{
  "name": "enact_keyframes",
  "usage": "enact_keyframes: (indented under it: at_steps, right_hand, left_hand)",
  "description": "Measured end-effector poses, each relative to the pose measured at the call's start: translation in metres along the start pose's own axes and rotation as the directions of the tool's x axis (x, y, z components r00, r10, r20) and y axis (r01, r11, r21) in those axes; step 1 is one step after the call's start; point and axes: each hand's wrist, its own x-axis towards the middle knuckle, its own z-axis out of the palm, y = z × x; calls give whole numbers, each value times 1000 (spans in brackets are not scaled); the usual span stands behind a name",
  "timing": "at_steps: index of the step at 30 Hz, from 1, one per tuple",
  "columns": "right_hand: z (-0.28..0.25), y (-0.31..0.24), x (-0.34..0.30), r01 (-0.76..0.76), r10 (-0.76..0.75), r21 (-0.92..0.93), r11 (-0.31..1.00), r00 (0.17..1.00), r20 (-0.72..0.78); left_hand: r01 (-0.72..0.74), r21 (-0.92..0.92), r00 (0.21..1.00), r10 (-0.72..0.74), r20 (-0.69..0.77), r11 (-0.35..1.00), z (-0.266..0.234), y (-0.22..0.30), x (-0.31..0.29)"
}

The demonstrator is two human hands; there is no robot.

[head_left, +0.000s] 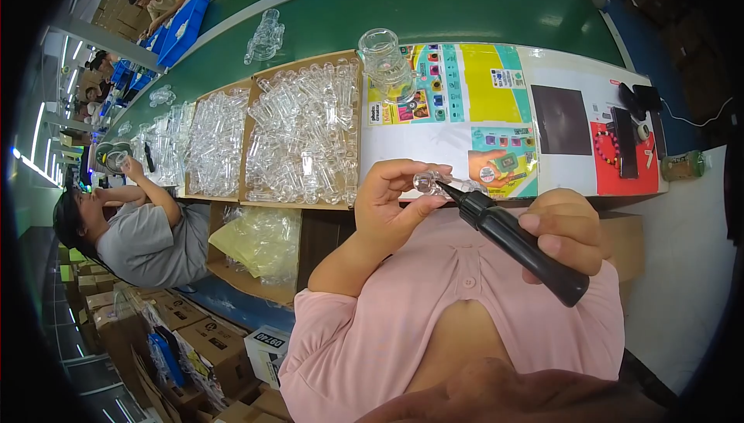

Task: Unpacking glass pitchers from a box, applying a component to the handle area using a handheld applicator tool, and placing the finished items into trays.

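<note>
My left hand (384, 204) pinches a small clear tube-like piece (425, 183) with a rounded end in front of my chest. In my right hand (572, 233) is a black squeeze bottle (523, 251) with a ribbed collar, tilted so that its thin pointed nozzle meets the clear piece, or nearly so; whether they touch I cannot tell. Beyond my hands a clear cup-like vessel (386, 70) stands on the printed sheets (492, 70). To the left, a cardboard tray (298, 203) is heaped with similar clear pieces (302, 124).
A second tray of clear pieces (217, 140) sits further left, near a co-worker in grey (155, 241). A phone (624, 144), a bead bracelet (606, 146) and a jar (682, 165) lie at right. Blue bins (184, 31) stand at the back left. Below is a box with plastic bags (267, 245).
</note>
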Motion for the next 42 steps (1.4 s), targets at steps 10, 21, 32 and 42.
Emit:
enact_keyframes:
  at_steps: [10,21,32,42]
  right_hand:
    - [1,1,5,-61,62,46,997,998,-30]
    - [1,4,3,-44,46,43,998,998,-44]
    - [-5,-2,-6,-247,248,65,967,969,-5]
    - [20,63,-35,-87,905,911,403,-107,-411]
  left_hand:
    - [-48,247,999,44,23,968,-1,-1,1]
    - [86,-17,996,-86,19,996,1,-1,2]
    - [-64,194,997,73,-38,979,0,-7,3]
    - [91,460,987,-20,-157,883,0,-49,41]
